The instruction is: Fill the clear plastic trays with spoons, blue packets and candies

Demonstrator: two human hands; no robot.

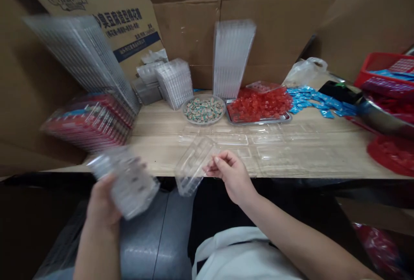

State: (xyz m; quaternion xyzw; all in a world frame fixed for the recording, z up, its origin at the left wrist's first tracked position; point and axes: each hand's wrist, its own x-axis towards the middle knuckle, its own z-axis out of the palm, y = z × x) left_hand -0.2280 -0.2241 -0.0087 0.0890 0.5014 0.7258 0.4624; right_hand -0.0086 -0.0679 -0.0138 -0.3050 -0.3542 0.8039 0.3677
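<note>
My left hand (105, 200) grips a stack of clear plastic trays (129, 185), blurred by motion, just off the table's front edge. Between finger and thumb of my right hand (231, 172) is a single clear plastic tray (196, 163), tilted, its lower end hanging past the edge. More clear trays (267, 140) lie side by side on the table beyond my right hand. Farther back are a round bowl of small printed packets (204, 110) and a metal tray (274, 119) heaped with red plastic pieces (258, 104).
Tall stacks of clear trays (233, 56) stand at the back, with another leaning stack (84, 56) at left above filled packs (93, 120). Blue sachets (310, 99) lie at right, near a metal bowl (384, 114) and red basket (388, 66). Cardboard walls (187, 30) enclose the table.
</note>
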